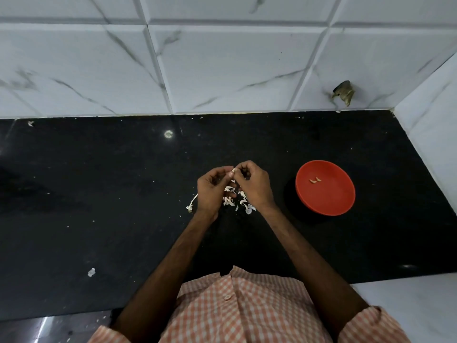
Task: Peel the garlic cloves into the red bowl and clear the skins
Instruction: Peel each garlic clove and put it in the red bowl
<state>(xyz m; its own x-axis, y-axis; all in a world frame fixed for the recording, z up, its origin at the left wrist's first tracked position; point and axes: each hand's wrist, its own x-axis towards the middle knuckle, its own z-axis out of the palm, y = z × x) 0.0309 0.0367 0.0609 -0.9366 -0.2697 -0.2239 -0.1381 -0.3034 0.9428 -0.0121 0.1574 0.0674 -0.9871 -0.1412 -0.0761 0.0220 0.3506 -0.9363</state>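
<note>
Left of the red bowl (pixel 329 201), over a heap of skins (pixel 243 206) on the black worktop (pixel 99 181), the left hand (pixel 212 188) pinches a garlic clove (pixel 232 173). The right hand (pixel 253 184) has its curled fingertips picking at the same clove. Its axis is too small to tell. Two peeled cloves (pixel 314 180) lie in the bowl. The bowl sits to the right, nearer the right hand, which looks best placed to drop the clove in.

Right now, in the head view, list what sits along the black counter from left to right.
Loose skin scrap → bare garlic stalk → left hand → garlic clove pinched by both hands → right hand → red bowl.
</note>
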